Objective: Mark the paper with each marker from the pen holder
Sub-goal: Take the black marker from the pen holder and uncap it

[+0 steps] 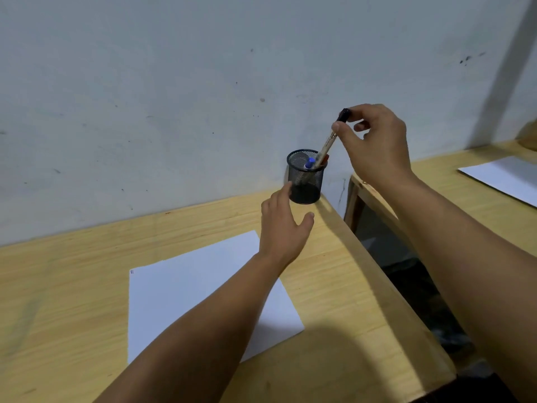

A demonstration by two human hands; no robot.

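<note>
A black mesh pen holder (pixel 305 181) stands at the table's far right corner by the wall. My right hand (pixel 374 141) pinches the black-capped top of a white marker (pixel 328 145) whose lower end is inside the holder's rim. A blue-capped marker (pixel 310 162) and a red-tipped one (pixel 326 157) sit in the holder. My left hand (pixel 283 225) hovers open just beside the holder's base, fingertips near its left side. A white paper (pixel 189 289) lies on the table, with small blue marks near its top left corner (pixel 132 271).
The wooden table (pixel 72 286) ends at its right edge close to the holder. A gap separates it from a second wooden table (pixel 453 184) on the right, which carries another white sheet (pixel 505 177). A grey wall rises behind.
</note>
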